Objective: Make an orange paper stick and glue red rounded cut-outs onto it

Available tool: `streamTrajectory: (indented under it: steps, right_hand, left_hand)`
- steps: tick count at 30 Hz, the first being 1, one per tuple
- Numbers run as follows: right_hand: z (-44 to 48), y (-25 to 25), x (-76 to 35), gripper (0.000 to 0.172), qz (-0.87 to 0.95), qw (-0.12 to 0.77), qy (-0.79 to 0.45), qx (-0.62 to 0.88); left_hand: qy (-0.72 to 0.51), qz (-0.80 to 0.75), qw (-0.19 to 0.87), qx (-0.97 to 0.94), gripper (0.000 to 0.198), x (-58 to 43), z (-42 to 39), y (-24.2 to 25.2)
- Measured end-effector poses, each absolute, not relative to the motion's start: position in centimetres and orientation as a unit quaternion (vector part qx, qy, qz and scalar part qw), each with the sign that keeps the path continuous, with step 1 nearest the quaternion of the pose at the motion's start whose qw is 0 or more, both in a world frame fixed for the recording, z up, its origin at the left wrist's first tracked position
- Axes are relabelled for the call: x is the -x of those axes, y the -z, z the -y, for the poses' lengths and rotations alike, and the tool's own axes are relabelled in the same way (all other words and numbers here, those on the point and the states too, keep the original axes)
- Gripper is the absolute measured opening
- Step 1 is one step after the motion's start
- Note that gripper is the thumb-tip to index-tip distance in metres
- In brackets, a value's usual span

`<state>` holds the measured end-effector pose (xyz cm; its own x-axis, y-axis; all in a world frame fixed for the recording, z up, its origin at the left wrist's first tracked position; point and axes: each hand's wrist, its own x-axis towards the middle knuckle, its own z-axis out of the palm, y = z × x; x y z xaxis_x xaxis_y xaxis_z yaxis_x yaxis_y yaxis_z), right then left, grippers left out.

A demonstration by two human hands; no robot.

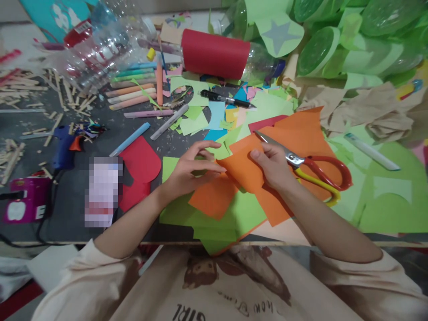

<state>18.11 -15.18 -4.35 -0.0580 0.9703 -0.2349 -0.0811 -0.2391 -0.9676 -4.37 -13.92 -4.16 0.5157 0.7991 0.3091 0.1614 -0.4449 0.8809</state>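
R grip [277, 168] pinching orange ppr [246, 168] beside scissors [294, 159], L grip [187, 171] spread, pen [227, 99] & scraps [216, 116] beyond.

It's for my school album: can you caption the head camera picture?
The right hand holds a piece of orange paper, with the left hand and scissors close by.

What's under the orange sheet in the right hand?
Below the sheet held by the right hand, more orange paper and green paper show past its lower edge. What lies directly beneath is covered.
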Motion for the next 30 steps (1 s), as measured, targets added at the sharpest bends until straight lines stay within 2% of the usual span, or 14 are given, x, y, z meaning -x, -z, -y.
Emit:
streamTrajectory:
  steps: [4, 8, 14, 18, 21, 23, 30]
  right_hand:
    - [15.1, 4.1, -18.1, 0.048, 0.424, 0.442, -0.597, 0.518]
    - [14.7, 4.1, -17.9, 0.049, 0.41, 0.457, -0.591, 0.523]
    - [13.9, 4.7, -17.8, 0.052, 0.351, 0.526, -0.617, 0.468]
    - [14.9, 4.8, -17.7, 0.059, 0.478, 0.483, -0.578, 0.452]
    - [15.6, 4.6, -17.6, 0.038, 0.574, 0.427, -0.525, 0.46]
    - [15.9, 4.4, -17.7, 0.03, 0.596, 0.412, -0.517, 0.456]
    - [16.1, 4.2, -17.6, 0.037, 0.605, 0.386, -0.535, 0.446]
  left_hand:
    - [-0.321, -0.281, 0.479, -0.767, 0.017, 4.1, 14.0, 3.7]
    - [-0.332, -0.27, 0.491, -0.759, 0.017, 3.8, 14.3, 3.5]
    - [-0.435, -0.476, 0.411, -0.644, 0.012, 4.2, 14.0, 3.4]
    - [-0.433, -0.517, 0.414, -0.611, 0.022, 4.1, 14.1, 3.8]
    - [-0.411, -0.491, 0.424, -0.641, 0.023, 3.8, 14.4, 4.0]
    - [-0.394, -0.462, 0.439, -0.662, 0.025, 3.6, 14.6, 4.0]
    - [-0.329, -0.44, 0.52, -0.654, 0.035, 3.8, 14.5, 3.8]
